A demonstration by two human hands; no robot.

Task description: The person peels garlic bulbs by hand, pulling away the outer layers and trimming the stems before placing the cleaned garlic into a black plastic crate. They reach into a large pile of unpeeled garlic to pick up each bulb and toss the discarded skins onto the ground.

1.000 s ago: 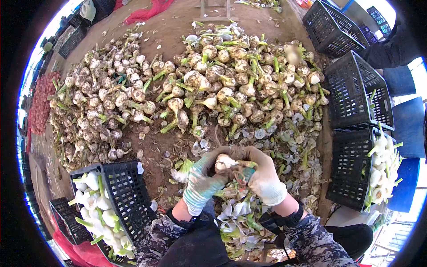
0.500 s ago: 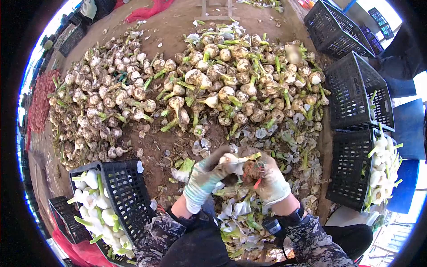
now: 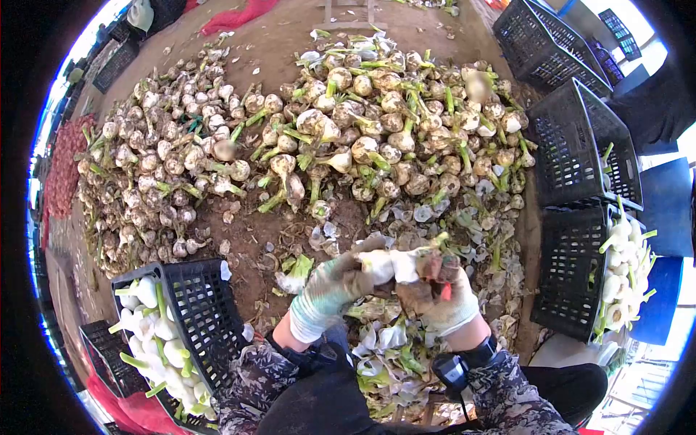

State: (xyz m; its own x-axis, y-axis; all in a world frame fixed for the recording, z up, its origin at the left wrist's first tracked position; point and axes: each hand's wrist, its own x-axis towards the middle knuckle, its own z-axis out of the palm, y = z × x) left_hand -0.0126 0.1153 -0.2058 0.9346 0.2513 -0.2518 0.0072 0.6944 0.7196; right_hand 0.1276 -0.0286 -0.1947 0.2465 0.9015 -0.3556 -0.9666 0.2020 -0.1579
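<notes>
Centrally, both hands (image 3: 330, 290) on garlic (image 3: 378, 267), crate rim (image 3: 192, 263) leftward, soil (image 3: 255, 288) between.

- Bright, diffuse daylight; soft shadows
- White glare far right of the right hand (image 3: 447, 296)
- Blue fringing far left of the left hand (image 3: 328, 287), slightly blurred
- Fisheye curvature, black corners
- Round blurry spot beyond the right hand

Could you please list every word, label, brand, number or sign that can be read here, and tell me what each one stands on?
No text can be read anywhere in this view.
Dark device at the right hand's wrist: its face is too small and blurred to read.
Black crates: no legible lettering on their slotted walls.
Striped glove: colored bands only, no readable print.
</notes>
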